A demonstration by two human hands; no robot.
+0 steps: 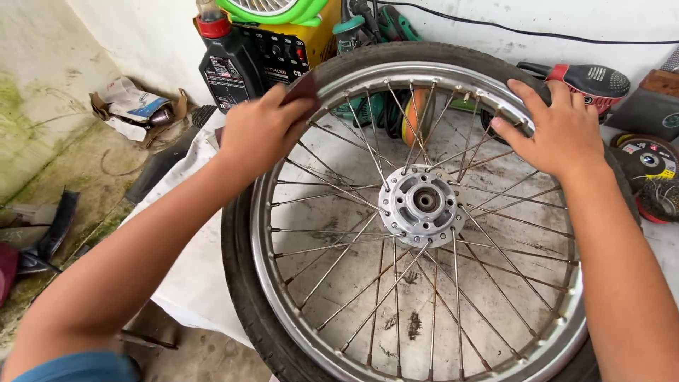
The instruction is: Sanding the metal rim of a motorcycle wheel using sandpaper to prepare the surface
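Below your 2 forearms a spoked wheel [424,212] lies flat on a stained white sheet [191,283], its tyre [244,283] running off the bottom edge of the view. At its centre sits the grey hub [423,204], with thin rusty spokes [339,258] fanning out to the chrome rim [265,247].

Your left hand [262,131] is closed around a small dark reddish piece, perhaps abrasive paper [303,88], pinching it and pressing it against the rim at the upper left. Your right hand [559,131] lies with fingers spread over the rim and tyre at the upper right, fingertips among the spokes.

Beyond the wheel, against the wall, stand a black oil bottle [226,67] with a red cap, a yellow box [297,42] and a green fan [272,10]. To the right lie a red-and-black power tool [590,81] and some grinding discs [651,166]. At the far left a crumpled carton [134,106] rests on the dirty floor.
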